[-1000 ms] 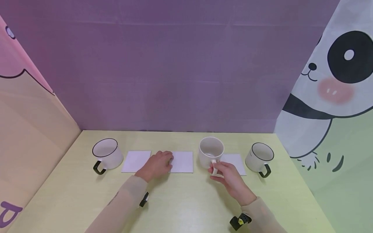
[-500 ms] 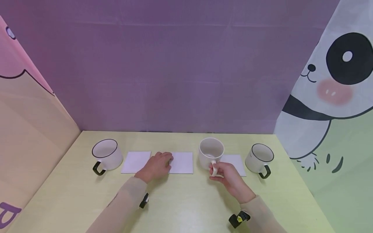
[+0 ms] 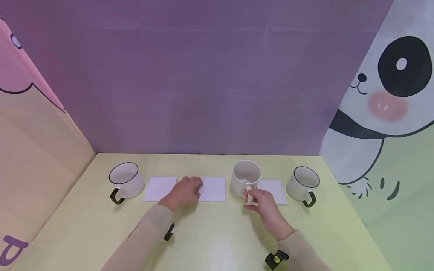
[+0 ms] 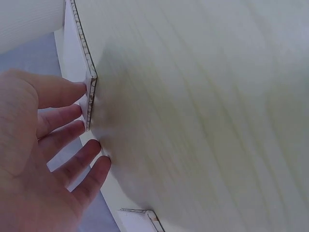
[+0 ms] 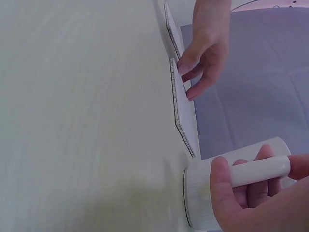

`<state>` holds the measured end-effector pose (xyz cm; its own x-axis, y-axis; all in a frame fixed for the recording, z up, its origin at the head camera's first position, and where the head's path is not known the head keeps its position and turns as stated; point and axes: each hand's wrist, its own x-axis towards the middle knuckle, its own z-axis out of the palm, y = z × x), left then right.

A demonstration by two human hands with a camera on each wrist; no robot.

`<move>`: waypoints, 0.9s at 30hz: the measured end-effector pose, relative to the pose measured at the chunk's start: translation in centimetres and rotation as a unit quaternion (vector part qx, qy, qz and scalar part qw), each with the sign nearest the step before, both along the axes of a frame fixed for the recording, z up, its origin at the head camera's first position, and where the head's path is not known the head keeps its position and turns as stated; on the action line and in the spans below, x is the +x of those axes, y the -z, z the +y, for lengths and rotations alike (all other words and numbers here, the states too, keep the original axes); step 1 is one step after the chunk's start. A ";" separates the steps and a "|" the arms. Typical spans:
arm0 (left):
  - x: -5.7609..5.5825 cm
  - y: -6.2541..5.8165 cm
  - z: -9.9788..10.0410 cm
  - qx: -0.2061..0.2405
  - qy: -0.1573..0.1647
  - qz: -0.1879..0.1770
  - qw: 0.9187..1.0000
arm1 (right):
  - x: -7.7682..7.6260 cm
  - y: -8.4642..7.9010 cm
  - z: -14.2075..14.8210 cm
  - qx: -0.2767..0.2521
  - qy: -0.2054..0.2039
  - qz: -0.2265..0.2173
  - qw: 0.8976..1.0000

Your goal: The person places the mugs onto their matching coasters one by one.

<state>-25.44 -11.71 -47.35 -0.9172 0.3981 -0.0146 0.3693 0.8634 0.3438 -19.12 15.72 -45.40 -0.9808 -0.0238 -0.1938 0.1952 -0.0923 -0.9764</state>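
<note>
Three white square boards lie flat in a row: left board (image 3: 158, 189), middle board (image 3: 213, 189), right board (image 3: 274, 191). My left hand (image 3: 183, 192) touches the left edge of the middle board (image 4: 87, 63) with thumb and fingertips. In the left wrist view its other fingers are spread and fairly straight near the tabletop. My right hand (image 3: 268, 207) grips the handle of a plain white mug (image 3: 245, 177), thumb on one side and fingers through the loop. The mug is upright between the middle and right boards, overlapping the right one in view; I cannot tell whether they touch.
A white mug with black rim and handle (image 3: 130, 182) stands at the far left; a smaller similar mug (image 3: 303, 184) stands right of the boards. The pale wooden table (image 3: 217, 237) ends at a purple backdrop (image 3: 203, 82). Printed panels flank both sides.
</note>
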 end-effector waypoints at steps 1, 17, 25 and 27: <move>0.0 0.0 0.0 0.001 -0.001 -0.001 1.000 | 0.0 0.0 -0.1 0.003 0.005 0.001 1.000; 0.0 -0.4 0.0 0.009 -0.009 -0.021 1.000 | 0.1 -0.3 -1.2 0.005 0.052 0.011 0.999; 0.1 -0.5 0.0 0.012 -0.011 -0.020 1.000 | 0.0 -0.8 -1.3 0.002 0.051 0.016 0.999; 0.2 -0.5 0.0 0.012 -0.011 -0.021 1.000 | 0.0 -0.8 -1.4 -0.001 0.050 0.014 0.999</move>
<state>-25.25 -11.71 -46.83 -0.9244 0.3788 -0.0434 0.3356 0.8624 0.3789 -19.14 14.34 -44.57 -0.9833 0.0742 -0.1662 0.1575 -0.1115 -0.9812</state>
